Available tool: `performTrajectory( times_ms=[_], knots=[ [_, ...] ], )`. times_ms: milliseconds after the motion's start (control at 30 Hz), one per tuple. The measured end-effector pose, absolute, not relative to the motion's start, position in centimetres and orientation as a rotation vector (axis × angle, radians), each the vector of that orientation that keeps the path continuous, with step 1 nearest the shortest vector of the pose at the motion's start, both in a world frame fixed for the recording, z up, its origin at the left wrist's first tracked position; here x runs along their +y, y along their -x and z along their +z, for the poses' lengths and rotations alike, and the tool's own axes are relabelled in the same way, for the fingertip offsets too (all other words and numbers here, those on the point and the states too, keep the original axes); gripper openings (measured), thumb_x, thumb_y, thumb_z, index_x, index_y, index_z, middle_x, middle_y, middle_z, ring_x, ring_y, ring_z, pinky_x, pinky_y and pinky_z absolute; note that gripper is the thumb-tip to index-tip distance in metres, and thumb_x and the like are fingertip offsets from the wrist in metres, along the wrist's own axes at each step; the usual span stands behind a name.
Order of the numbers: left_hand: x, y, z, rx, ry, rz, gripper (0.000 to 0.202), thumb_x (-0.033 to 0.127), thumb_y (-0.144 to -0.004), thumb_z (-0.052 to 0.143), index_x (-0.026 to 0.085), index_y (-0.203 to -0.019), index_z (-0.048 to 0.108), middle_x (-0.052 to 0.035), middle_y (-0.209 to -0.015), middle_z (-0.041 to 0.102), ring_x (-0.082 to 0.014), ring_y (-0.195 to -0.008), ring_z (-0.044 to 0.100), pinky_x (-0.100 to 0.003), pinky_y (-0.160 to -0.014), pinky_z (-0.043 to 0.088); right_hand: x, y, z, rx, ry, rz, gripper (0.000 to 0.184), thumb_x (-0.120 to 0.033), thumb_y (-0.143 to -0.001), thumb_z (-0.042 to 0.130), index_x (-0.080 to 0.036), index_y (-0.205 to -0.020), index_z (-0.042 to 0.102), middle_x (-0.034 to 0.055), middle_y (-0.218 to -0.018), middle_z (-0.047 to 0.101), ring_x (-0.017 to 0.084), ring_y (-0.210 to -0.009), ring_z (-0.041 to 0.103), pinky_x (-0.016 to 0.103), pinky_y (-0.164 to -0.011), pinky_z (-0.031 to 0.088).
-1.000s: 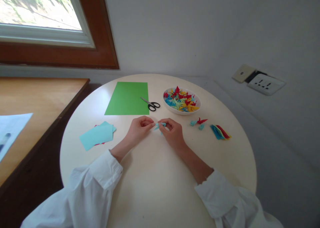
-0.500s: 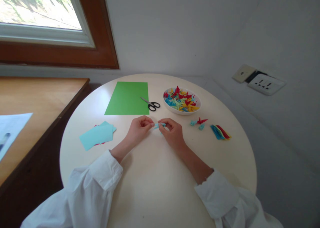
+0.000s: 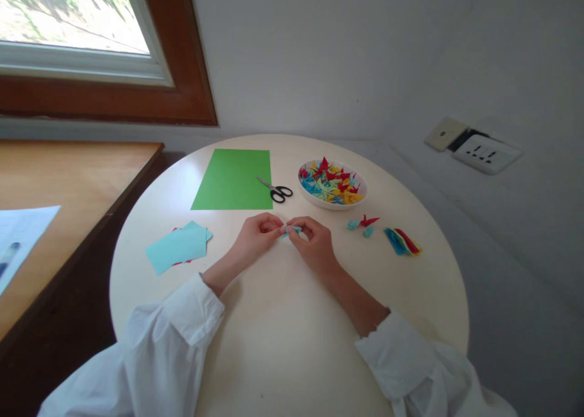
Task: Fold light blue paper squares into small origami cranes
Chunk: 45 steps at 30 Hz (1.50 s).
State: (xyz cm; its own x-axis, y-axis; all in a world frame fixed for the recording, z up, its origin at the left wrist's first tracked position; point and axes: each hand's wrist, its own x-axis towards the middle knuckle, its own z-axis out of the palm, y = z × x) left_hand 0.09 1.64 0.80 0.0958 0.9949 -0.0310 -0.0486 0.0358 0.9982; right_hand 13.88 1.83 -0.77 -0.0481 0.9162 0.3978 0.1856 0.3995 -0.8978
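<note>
Both my hands meet over the middle of the round cream table. My left hand and my right hand each pinch one end of a small light-blue folded paper piece, which is mostly hidden between the fingertips. Behind the hands lie black-handled scissors and a green paper sheet. A white bowl full of several small coloured folded papers stands to the right of the scissors.
Light-blue sheets over a red one lie at the left. Three small folded pieces and a stack of coloured strips lie at the right. A wooden ledge with white paper borders the left; wall sockets sit at the right.
My two hands have drawn slightly closer together around the blue paper piece, so less of it shows. Nothing else on the table has moved.
</note>
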Motion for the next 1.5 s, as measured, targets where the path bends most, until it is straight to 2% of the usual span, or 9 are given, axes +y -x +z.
performTrajectory(
  times_ms=[400, 600, 767, 967, 1067, 1200, 1333, 1500],
  knots=[
    [1.67, -0.08, 0.67, 1.172, -1.186, 1.142, 0.025, 0.032, -0.057, 0.070, 0.013, -0.066, 0.058, 0.0025, -0.052, 0.057, -0.0077, -0.048, 0.048, -0.020, -0.047, 0.031, 1.88, -13.90, -0.94, -1.544, 0.982, 0.802, 0.001, -0.019, -0.067, 0.057, -0.018, -0.068, 0.057, 0.0046, -0.077, 0.064, 0.016, -0.075, 0.063, 0.030, -0.074, 0.052],
    [1.68, -0.11, 0.56, 1.108, -1.202, 1.115, 0.031, 0.036, -0.054, 0.073, 0.013, -0.068, 0.057, 0.0009, -0.058, 0.060, -0.0089, -0.052, 0.052, -0.020, -0.050, 0.033, 2.06, -13.96, -1.16, -1.541, 0.982, 0.795, 0.002, -0.019, -0.067, 0.058, -0.018, -0.068, 0.057, 0.0046, -0.077, 0.065, 0.016, -0.073, 0.063, 0.030, -0.072, 0.053],
    [1.62, -0.20, 0.39, 1.104, -1.216, 1.124, 0.029, 0.036, -0.056, 0.071, 0.013, -0.067, 0.056, 0.0009, -0.059, 0.059, -0.0089, -0.052, 0.050, -0.021, -0.051, 0.033, 2.13, -14.00, -1.36, -1.586, 0.966, 0.789, 0.002, -0.019, -0.069, 0.057, -0.018, -0.067, 0.057, 0.0049, -0.077, 0.065, 0.017, -0.074, 0.063, 0.030, -0.072, 0.053],
    [1.80, -0.07, -0.11, 1.150, -1.296, 1.170, 0.018, 0.029, -0.064, 0.064, 0.014, -0.069, 0.055, 0.0051, -0.050, 0.050, -0.0072, -0.047, 0.042, -0.021, -0.048, 0.029, 2.20, -14.14, -1.07, -1.690, 0.980, 0.557, 0.005, -0.020, -0.074, 0.056, -0.019, -0.072, 0.060, 0.0063, -0.085, 0.064, 0.017, -0.081, 0.062, 0.031, -0.076, 0.051],
    [1.88, 0.03, -0.10, 1.186, -1.325, 1.192, 0.015, 0.027, -0.064, 0.062, 0.015, -0.067, 0.055, 0.0063, -0.048, 0.046, -0.0068, -0.045, 0.040, -0.021, -0.047, 0.028, 2.26, -14.22, -0.81, -1.700, 1.002, 0.445, 0.006, -0.020, -0.075, 0.056, -0.019, -0.074, 0.062, 0.0075, -0.086, 0.063, 0.017, -0.083, 0.060, 0.030, -0.069, 0.050],
    [1.92, 0.04, 0.07, 1.231, -1.359, 1.184, 0.015, 0.027, -0.063, 0.062, 0.015, -0.065, 0.054, 0.0053, -0.051, 0.047, -0.0077, -0.048, 0.041, -0.021, -0.047, 0.030, 2.26, -14.24, -0.65, -1.730, 1.021, 0.440, 0.006, -0.019, -0.075, 0.056, -0.018, -0.073, 0.061, 0.0056, -0.076, 0.060, 0.016, -0.072, 0.057, 0.027, -0.057, 0.047],
    [2.00, 0.05, 0.10, 1.272, -1.396, 1.174, 0.017, 0.029, -0.062, 0.062, 0.015, -0.066, 0.054, 0.0018, -0.059, 0.054, -0.0101, -0.055, 0.048, -0.022, -0.051, 0.035, 2.18, -14.18, -0.62, -1.751, 1.001, 0.461, 0.005, -0.018, -0.075, 0.055, -0.019, -0.072, 0.060, 0.0035, -0.073, 0.060, 0.014, -0.068, 0.056, 0.026, -0.056, 0.046],
    [2.08, 0.14, -0.05, 1.287, -1.393, 1.179, 0.016, 0.027, -0.062, 0.062, 0.015, -0.066, 0.054, 0.0015, -0.061, 0.055, -0.0104, -0.056, 0.049, -0.022, -0.053, 0.036, 2.15, -14.11, -0.66, -1.749, 0.957, 0.487, 0.005, -0.017, -0.075, 0.056, -0.018, -0.072, 0.060, 0.0033, -0.072, 0.060, 0.014, -0.067, 0.056, 0.025, -0.056, 0.046]
  ],
)
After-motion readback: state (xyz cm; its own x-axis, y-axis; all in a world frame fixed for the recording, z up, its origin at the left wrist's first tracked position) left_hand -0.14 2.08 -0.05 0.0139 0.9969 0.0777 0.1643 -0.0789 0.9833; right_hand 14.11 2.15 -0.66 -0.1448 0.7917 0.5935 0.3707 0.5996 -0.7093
